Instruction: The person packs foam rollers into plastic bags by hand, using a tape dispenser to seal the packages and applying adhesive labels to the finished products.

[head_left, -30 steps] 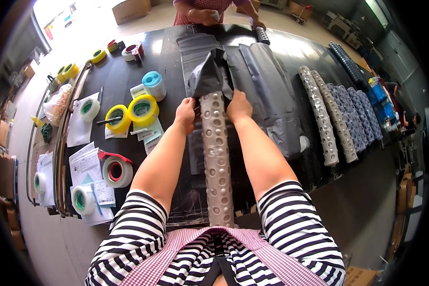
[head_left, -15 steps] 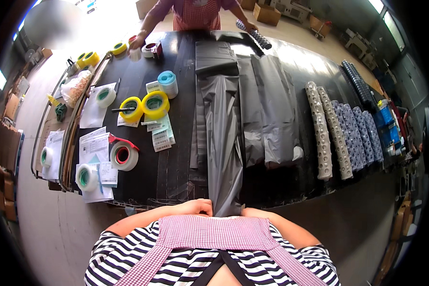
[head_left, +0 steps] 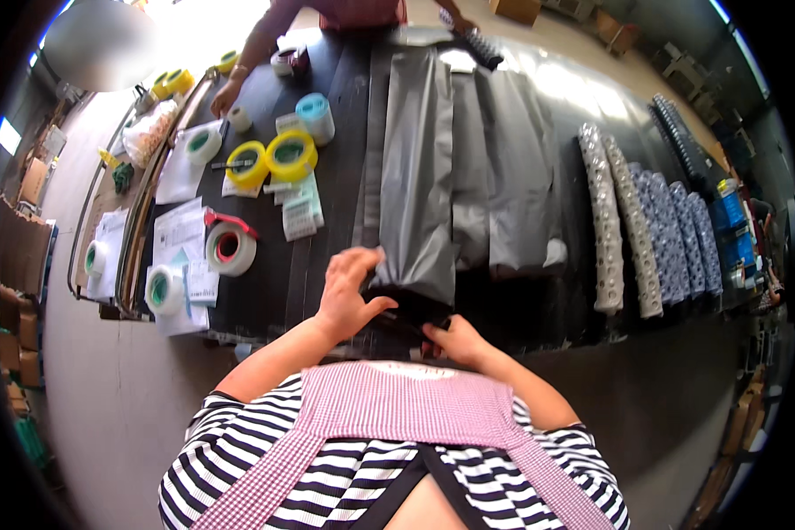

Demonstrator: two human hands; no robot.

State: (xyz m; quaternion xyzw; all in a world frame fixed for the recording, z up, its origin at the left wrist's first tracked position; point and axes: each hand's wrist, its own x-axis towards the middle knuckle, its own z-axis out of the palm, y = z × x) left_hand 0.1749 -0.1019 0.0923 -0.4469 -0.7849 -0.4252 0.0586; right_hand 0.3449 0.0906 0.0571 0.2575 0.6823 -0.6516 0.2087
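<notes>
A long grey plastic mailing bag lies lengthwise on the black table, its near end at my hands. My left hand rests against the bag's near left corner, fingers stretched out and thumb apart. Just right of the bag's near end, my right hand is closed around a small dark thing with a reddish part, mostly hidden by the fingers. More grey bags lie flat to the right of the long one.
Left stand yellow tape rolls, a blue label roll, a tape dispenser with red handle and papers. Rolls of bubble wrap lie right. Across the table, a co-worker's hand reaches near a white roll.
Both my hands have moved forward from my waist onto the table's near edge. The long bag now lies farther up the table, wider and flatter. The co-worker's arm has shifted left and nearer.
</notes>
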